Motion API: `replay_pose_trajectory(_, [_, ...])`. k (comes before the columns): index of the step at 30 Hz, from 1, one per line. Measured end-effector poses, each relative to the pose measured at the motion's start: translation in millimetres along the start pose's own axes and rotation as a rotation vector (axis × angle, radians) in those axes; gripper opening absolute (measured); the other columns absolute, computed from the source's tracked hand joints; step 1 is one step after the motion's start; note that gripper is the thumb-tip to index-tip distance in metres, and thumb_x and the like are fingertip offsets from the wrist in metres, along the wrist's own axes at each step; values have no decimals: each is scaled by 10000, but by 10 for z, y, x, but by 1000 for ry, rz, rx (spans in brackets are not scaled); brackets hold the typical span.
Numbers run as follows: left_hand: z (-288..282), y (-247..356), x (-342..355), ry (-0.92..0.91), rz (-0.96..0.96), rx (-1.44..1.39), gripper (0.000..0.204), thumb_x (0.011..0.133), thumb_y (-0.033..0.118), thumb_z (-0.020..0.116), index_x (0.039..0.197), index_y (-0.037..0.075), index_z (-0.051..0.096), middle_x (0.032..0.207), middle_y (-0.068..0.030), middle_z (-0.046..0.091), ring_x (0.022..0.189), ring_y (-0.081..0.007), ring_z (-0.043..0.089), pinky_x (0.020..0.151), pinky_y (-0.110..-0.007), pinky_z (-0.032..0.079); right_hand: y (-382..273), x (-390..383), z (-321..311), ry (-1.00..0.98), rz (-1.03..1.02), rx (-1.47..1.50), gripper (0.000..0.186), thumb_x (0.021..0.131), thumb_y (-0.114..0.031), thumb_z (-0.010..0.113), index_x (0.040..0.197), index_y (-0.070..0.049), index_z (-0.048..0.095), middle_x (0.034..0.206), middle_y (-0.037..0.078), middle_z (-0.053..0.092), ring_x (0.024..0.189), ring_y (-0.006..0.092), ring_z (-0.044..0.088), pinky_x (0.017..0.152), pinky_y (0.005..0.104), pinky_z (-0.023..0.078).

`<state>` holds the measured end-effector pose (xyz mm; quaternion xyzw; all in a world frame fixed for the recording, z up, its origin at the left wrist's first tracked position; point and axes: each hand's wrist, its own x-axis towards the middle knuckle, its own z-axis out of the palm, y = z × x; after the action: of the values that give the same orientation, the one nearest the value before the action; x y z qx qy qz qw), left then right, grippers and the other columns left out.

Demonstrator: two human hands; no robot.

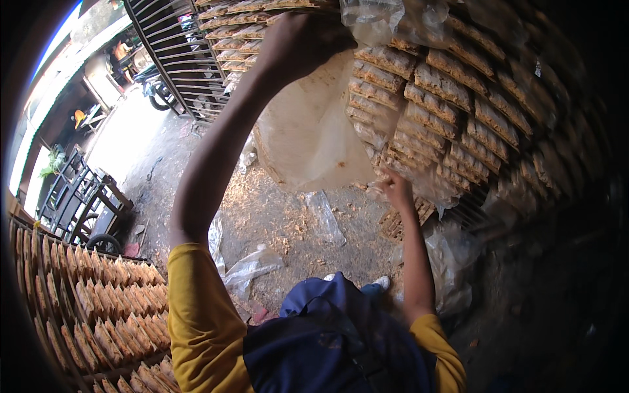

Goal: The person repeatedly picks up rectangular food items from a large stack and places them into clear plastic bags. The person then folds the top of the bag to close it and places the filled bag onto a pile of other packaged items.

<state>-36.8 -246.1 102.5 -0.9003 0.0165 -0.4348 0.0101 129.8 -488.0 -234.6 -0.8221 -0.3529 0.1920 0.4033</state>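
Note:
A large translucent plastic sheet (308, 137) hangs in front of me, with brownish specks on it. My left hand (308, 42) is raised high and closed at the sheet's upper edge. Lower and to the right, my right hand (396, 190) is pinched at the sheet's lower right corner; its fingertips are partly blurred. Just behind both hands rise stacked rows of tan, crumbly-edged slabs in clear plastic (419, 98). Loose clear plastic (386, 16) lies over the top of these rows, right of my left hand.
At lower left stands a slatted rack (98, 295) full of upright tan pieces. A wheeled cart (85, 203) is beyond it. A barred metal frame (170, 52) stands at the upper left. Plastic scraps (252, 268) and crumbs litter the floor. A distant person (122, 56) is outside.

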Motion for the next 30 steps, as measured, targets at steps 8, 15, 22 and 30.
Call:
replay_pose_trajectory(8, [225,294,37,40,26,-99,203,808,411,742,844,213,767,757,-24,717,676,-261,691,601,-395,549,-785,106,-437,413,-573,-192,604,837,-391,771,1293,-43,582,1383,207,529,1295,317,513,1079,419,399])
replay_pose_trajectory(15, [308,569,-154,-59,81,-205,198,807,354,767,890,175,783,807,-46,725,660,-239,693,622,-345,550,-1900,362,-847,281,-760,671,689,792,-270,840,1326,7,503,1299,150,602,1219,249,566,1062,395,415])
replay_pose_trajectory(22, [277,446,-851,389,-287,-441,657,829,334,785,1363,61,519,1336,-149,573,1211,-302,558,1001,-418,453,-1799,189,-1059,304,-582,727,147,833,-109,776,937,-30,709,892,28,718,854,106,649,837,266,481])
replay_pose_trajectory(30, [1137,897,-2527,16,-1403,-1522,588,962,388,631,1372,-7,483,1319,-160,572,1180,-260,567,1009,-393,440,-1419,273,-1012,388,-627,783,118,888,-122,728,956,-45,670,904,7,694,859,77,617,806,233,464])
